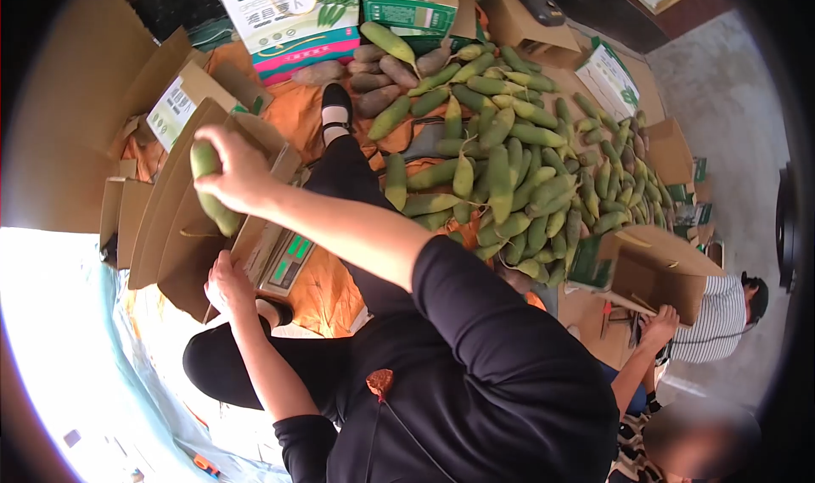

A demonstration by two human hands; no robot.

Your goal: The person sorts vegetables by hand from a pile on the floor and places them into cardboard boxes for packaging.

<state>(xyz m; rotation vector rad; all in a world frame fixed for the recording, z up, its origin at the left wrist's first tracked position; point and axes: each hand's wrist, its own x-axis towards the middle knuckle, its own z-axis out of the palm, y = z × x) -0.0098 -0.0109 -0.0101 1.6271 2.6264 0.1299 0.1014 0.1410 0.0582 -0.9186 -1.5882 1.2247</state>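
From where I stand, the head view is the only one to go by. The right hand (pixel 233 169) has its fingers wrapped around the upper part of a green radish (pixel 217 208), which hangs over an open carton (pixel 161 220). The left hand (pixel 227 289) is curled at the carton's edge; whether it is really gripping, I cannot tell.

That radish looks smooth and heavy, and its lower end has no support, so it could slip out, knock the flap and bruise itself or whatever it lands on. The scale (pixel 284 272) sits right beside the carton; a stray radish or forearm could strike it, and if the carton bears on it, the left hand's push or pull could skew the reading. The big radish pile (pixel 522 177) is loosely stacked, so a knock from a foot might set some rolling.

As for writing, the white printed box (pixel 293 12) says what looks like "GREEN RADISH" above large Chinese characters I can't make out for certain, next to a leafy radish picture. The green cartons (pixel 407 12) carry pale print too small to read. The white carton (pixel 608 80) has blurred lettering, and the scale's lit green digits are illegible from here.
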